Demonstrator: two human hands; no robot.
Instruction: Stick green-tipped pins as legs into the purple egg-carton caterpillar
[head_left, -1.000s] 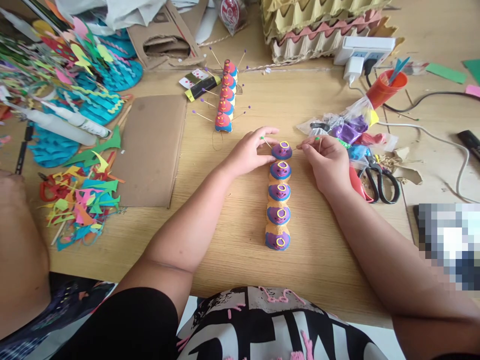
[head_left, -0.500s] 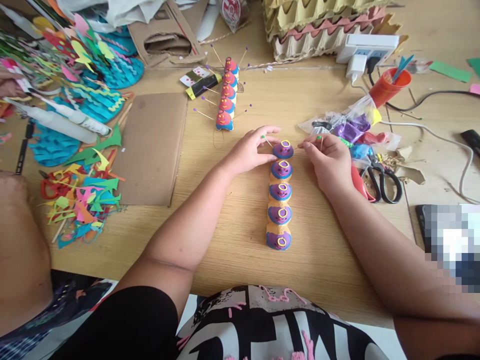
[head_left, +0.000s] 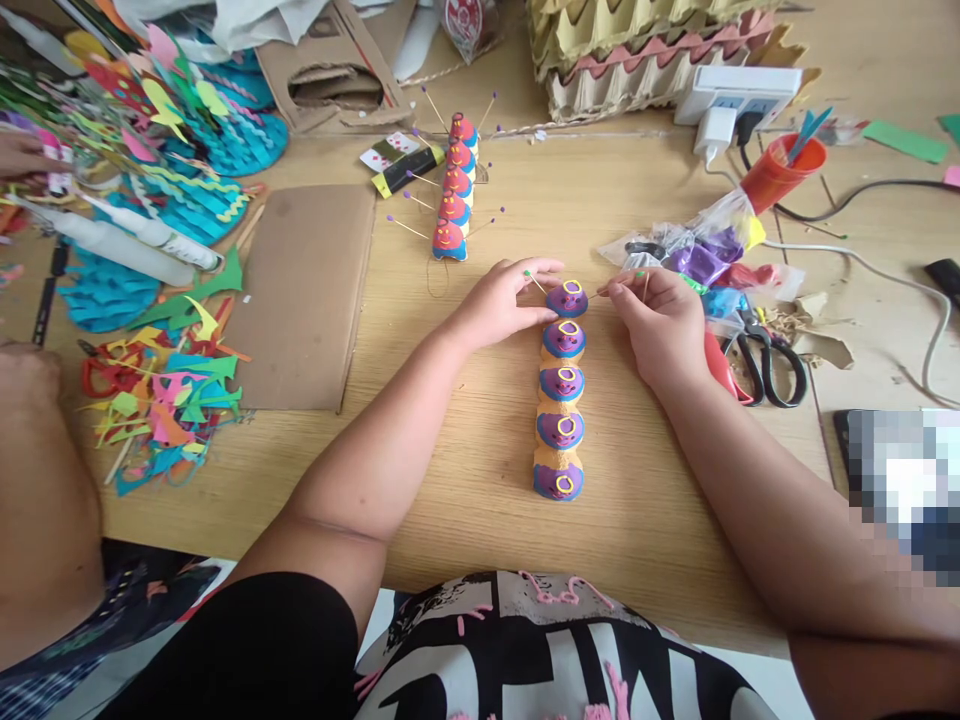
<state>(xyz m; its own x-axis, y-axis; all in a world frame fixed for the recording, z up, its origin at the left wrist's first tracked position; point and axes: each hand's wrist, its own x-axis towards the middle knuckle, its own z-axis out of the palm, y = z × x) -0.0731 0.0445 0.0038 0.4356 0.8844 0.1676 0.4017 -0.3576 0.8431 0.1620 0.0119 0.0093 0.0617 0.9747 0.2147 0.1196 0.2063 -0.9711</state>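
A painted egg-carton caterpillar (head_left: pixel 562 383) lies lengthwise in front of me, its purple and blue bumps bearing yellow rings and small faces. My left hand (head_left: pixel 499 303) curves around its far end, thumb low on the left side and fingers behind. A green-tipped stick (head_left: pixel 534 281) slants out of that end's left side. On the right, my right hand (head_left: pixel 660 320) pinches a thin stick (head_left: pixel 598 294) against the end bump. Another green-tipped stick (head_left: pixel 646 286) stands up among the same fingers. Most of my right fingertips are hidden.
A finished-looking red and blue caterpillar (head_left: pixel 453 190) with purple-tipped sticks stands farther back. Black scissors (head_left: pixel 765 365), clay bags (head_left: pixel 709 258) and an orange cup (head_left: pixel 784 172) lie right. Cardboard (head_left: pixel 300 300), paper scraps (head_left: pixel 169 405) and a co-worker's hand (head_left: pixel 26 155) are left.
My hands and the caterpillar keep almost the same place, with the stick still pinched at its side. The co-worker's hands at the left edge have shifted a little.
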